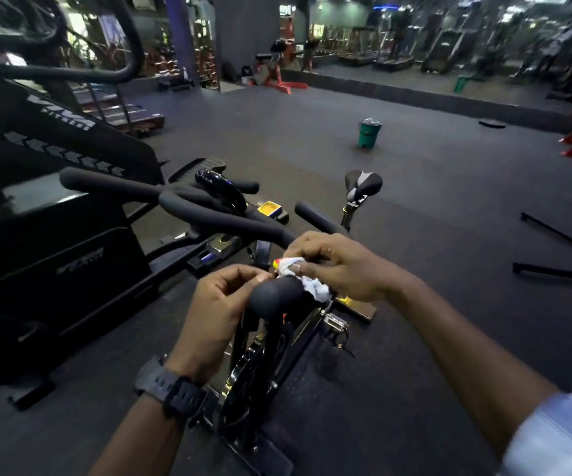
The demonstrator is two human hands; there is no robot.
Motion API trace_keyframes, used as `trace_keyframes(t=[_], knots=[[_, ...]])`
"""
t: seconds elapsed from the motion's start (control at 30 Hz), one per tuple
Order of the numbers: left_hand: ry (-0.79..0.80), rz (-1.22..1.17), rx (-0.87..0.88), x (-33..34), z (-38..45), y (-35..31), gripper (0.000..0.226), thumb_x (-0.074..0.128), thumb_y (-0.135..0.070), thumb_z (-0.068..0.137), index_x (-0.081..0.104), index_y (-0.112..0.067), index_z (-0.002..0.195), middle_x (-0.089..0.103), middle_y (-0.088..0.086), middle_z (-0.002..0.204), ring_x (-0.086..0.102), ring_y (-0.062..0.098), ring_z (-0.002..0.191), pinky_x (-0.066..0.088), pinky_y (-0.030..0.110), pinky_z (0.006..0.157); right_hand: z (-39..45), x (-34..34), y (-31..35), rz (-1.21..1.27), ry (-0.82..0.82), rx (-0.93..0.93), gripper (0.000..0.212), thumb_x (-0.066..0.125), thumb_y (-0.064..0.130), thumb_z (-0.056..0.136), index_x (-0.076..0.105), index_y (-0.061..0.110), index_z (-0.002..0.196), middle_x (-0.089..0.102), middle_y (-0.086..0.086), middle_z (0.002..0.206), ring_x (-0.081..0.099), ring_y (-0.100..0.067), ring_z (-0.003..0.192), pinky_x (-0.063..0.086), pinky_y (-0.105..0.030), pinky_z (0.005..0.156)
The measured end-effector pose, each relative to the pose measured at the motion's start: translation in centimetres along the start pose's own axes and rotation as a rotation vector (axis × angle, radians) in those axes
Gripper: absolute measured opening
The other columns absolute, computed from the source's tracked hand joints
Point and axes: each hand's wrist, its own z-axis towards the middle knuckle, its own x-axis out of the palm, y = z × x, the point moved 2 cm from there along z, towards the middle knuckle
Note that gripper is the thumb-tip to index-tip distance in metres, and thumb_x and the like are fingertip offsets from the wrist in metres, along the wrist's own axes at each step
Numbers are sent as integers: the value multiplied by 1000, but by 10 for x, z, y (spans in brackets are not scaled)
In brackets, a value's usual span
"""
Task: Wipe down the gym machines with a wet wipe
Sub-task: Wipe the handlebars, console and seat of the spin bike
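The wet wipe (306,274), white and crumpled, was a little below the centre of the frame, pinched by the right hand (336,266) against the rounded end of the bike handlebar (276,297). The left hand (219,304) was just beside it, fingers curled at the same end of the bar, but I could not tell if it really gripped something. The black saddle (363,183) stood further up, and a green bin (369,132) was well apart on the floor. The wipe was bunched small, so it could probably slip from the fingers or miss parts of the foam grip.
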Motion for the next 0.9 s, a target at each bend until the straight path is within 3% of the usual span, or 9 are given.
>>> trace_keyframes(t=[0.13, 0.2, 0.3, 0.47, 0.53, 0.6, 0.67, 0.77, 0.9], knots=[[-11, 31, 109, -9, -2, -6, 6, 65, 2, 86, 68, -2, 83, 71, 2, 74, 62, 9, 69, 52, 17, 61, 8, 4, 0, 121, 200, 146, 15, 52, 17, 100, 66, 13, 100, 64, 6, 91, 56, -2, 84, 45, -22, 76], [38, 60, 144, -10, -2, -7, 6, 64, 2, 87, 70, 0, 86, 73, 9, 80, 63, 10, 75, 52, 18, 68, 18, -3, -12, -127, 146, 183, 14, 58, 10, 94, 69, 17, 99, 68, 10, 94, 60, 0, 84, 49, -23, 79], [94, 56, 137, -13, -3, -7, 10, 62, 2, 88, 72, 2, 88, 74, 14, 88, 65, 11, 81, 52, 18, 74, 27, -8, -20, -506, 99, 259, 32, 59, 5, 86, 72, 25, 106, 71, 10, 106, 63, -6, 95, 48, -29, 84], [105, -1, 161, -23, -4, -4, 10, 65, -3, 87, 75, -3, 86, 75, 9, 85, 67, 13, 81, 52, 20, 74, 22, 12, 30, -46, 51, 104, 22, 58, -4, 91, 71, 10, 101, 72, 2, 103, 66, -5, 97, 50, -23, 88], [101, -42, 162, -26, -6, -6, 10, 64, -3, 87, 74, -3, 84, 74, 8, 82, 67, 11, 78, 52, 18, 71, 13, 3, 29, -62, 30, 130, 21, 58, 3, 93, 73, 13, 104, 73, 3, 103, 68, -11, 100, 52, -33, 92], [127, -55, 152, -27, -8, -6, 10, 63, -2, 87, 73, -3, 87, 74, 8, 84, 67, 11, 78, 52, 18, 72, 6, -7, 18, -183, -9, 191, 19, 62, 16, 91, 74, 26, 103, 74, 8, 100, 68, -12, 98, 52, -46, 90], [159, -68, 143, -28, -7, -6, 10, 65, -4, 88, 73, -5, 92, 75, 7, 89, 68, 12, 83, 52, 21, 75, -1, -5, 20, -224, -78, 196, 25, 60, 14, 88, 74, 32, 100, 74, 6, 97, 69, -17, 94, 53, -49, 84], [227, -85, 137, -27, -6, -5, 16, 64, -14, 86, 74, -9, 97, 75, 8, 95, 69, 17, 90, 53, 26, 79, -18, 11, 50, -100, -217, 70, 26, 62, 4, 87, 74, 16, 107, 71, -1, 101, 68, -17, 94, 56, -38, 81], [311, -96, 178, -25, -3, -4, 23, 63, -22, 86, 74, -9, 102, 71, 14, 103, 66, 32, 101, 51, 39, 88, -45, 26, 63, -31, -349, 10, 29, 62, 26, 93, 69, 13, 118, 66, 4, 109, 65, -16, 100, 55, -32, 79]])
